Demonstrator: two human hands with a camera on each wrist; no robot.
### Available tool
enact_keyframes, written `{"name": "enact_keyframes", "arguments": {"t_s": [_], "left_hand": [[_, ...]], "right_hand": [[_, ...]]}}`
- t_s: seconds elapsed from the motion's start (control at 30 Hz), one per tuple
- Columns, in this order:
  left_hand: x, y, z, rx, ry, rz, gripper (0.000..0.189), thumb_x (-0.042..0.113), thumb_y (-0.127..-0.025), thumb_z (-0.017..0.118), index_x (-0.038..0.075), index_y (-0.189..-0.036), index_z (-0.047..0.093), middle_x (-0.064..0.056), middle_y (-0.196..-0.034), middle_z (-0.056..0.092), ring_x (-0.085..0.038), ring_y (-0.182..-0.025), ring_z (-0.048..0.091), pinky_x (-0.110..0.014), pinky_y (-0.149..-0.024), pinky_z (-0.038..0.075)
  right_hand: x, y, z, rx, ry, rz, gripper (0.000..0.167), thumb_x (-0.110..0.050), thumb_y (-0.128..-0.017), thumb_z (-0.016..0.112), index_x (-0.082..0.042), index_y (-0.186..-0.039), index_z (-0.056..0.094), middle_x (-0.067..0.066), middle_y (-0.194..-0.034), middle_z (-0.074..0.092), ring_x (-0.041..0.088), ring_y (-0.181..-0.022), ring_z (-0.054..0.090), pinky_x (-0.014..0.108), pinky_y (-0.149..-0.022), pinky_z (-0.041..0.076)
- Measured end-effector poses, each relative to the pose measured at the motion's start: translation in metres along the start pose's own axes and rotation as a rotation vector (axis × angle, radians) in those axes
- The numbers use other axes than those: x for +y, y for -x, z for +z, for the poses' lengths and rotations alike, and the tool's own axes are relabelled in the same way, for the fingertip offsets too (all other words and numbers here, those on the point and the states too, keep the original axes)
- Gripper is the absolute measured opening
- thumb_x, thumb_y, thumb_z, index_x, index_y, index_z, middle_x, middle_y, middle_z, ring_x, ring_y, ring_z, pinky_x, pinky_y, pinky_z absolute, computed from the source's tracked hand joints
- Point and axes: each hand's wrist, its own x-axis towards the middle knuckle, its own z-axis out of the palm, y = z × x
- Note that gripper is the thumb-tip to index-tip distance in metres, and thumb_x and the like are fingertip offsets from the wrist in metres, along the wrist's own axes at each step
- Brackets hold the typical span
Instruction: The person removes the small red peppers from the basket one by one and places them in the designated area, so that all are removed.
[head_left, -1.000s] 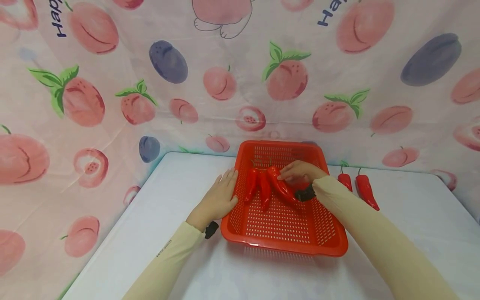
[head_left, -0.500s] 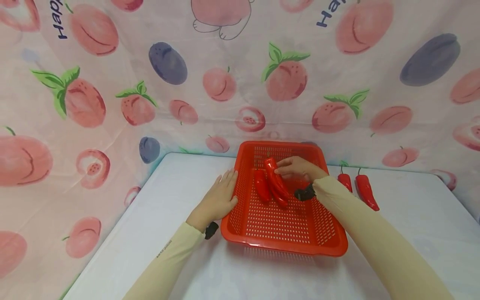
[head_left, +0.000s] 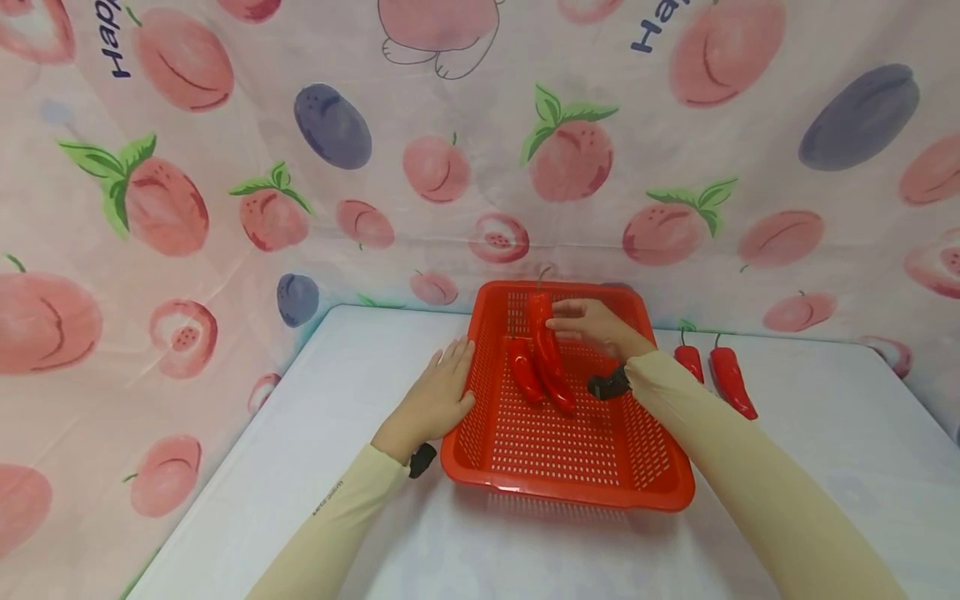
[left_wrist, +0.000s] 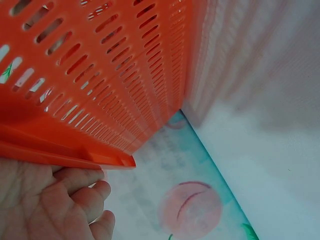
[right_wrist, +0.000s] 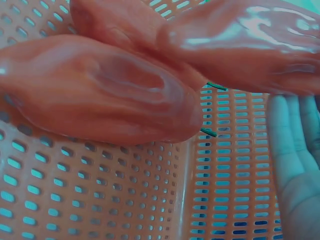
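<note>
My right hand (head_left: 596, 327) pinches a glossy red chili pepper (head_left: 541, 315) by its upper part, stem end up, over the back of the red plastic basket (head_left: 555, 493). Two more red chilies lie below it on the basket floor, a left chili (head_left: 524, 372) and a right chili (head_left: 558, 395) that the held one partly overlaps. The right wrist view has the held chili (right_wrist: 250, 47) across the top, with straight fingers (right_wrist: 286, 135) against its underside; the thumb is hidden. My left hand (head_left: 435, 396) rests flat along the basket's left rim, fingers straight; in the left wrist view they touch beneath the rim (left_wrist: 65, 161).
Two other red chilies, a nearer-to-basket chili (head_left: 688, 362) and an outer chili (head_left: 732, 383), lie on the white table (head_left: 817, 467) right of the basket, beside the right forearm. A fruit-printed cloth (head_left: 450, 208) stands behind and along the left.
The right hand has raised its chili toward the back and turned it more upright. The two chilies beneath have shifted rightward on the basket floor. My left hand stays at the rim.
</note>
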Motion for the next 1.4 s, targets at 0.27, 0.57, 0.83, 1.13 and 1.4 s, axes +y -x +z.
{"name": "enact_keyframes", "arguments": {"t_s": [0.27,0.57,0.83,1.13,1.4], "left_hand": [[0.001,0.002,-0.002,0.009,0.006,0.001,0.067,0.020,-0.092,0.045,-0.002,-0.149,0.017,-0.018,-0.157,0.017,-0.030,-0.146,0.016,-0.045,-0.120,0.012],[-0.001,0.000,0.003,0.007,-0.005,0.005,0.068,0.021,-0.092,0.044,-0.002,-0.149,0.016,-0.018,-0.156,0.017,-0.030,-0.146,0.016,-0.045,-0.120,0.012],[-0.001,-0.001,0.003,0.010,-0.002,0.008,0.068,0.021,-0.092,0.045,-0.003,-0.149,0.016,-0.019,-0.156,0.016,-0.030,-0.146,0.015,-0.045,-0.120,0.013],[-0.004,-0.001,0.003,0.008,0.003,-0.006,0.068,0.022,-0.092,0.044,-0.001,-0.149,0.015,-0.017,-0.157,0.016,-0.028,-0.147,0.014,-0.044,-0.120,0.011],[-0.003,-0.001,0.004,0.013,0.007,0.005,0.068,0.021,-0.091,0.045,-0.002,-0.149,0.017,-0.018,-0.156,0.018,-0.030,-0.146,0.016,-0.045,-0.120,0.011]], "right_hand": [[-0.002,0.001,0.003,0.060,0.002,-0.082,0.053,-0.018,-0.091,0.061,-0.001,-0.137,0.043,0.018,-0.135,0.050,0.006,-0.097,0.062,0.046,-0.104,0.042],[-0.005,0.004,0.001,0.136,-0.079,-0.156,0.056,-0.018,-0.090,0.061,-0.003,-0.140,0.042,0.014,-0.140,0.046,0.002,-0.101,0.060,0.042,-0.106,0.041],[-0.013,0.017,-0.011,0.209,-0.174,-0.178,0.051,-0.013,-0.089,0.063,0.001,-0.134,0.046,-0.009,-0.109,0.060,0.002,-0.092,0.062,0.026,-0.093,0.051],[-0.024,0.044,-0.030,0.290,-0.136,-0.160,0.054,-0.018,-0.086,0.066,0.002,-0.132,0.046,-0.013,-0.100,0.062,0.001,-0.088,0.061,0.015,-0.079,0.053],[-0.027,0.076,-0.045,0.378,0.069,-0.084,0.064,-0.033,-0.086,0.065,-0.001,-0.137,0.043,-0.019,-0.098,0.058,-0.003,-0.089,0.059,0.018,-0.087,0.050]]}}
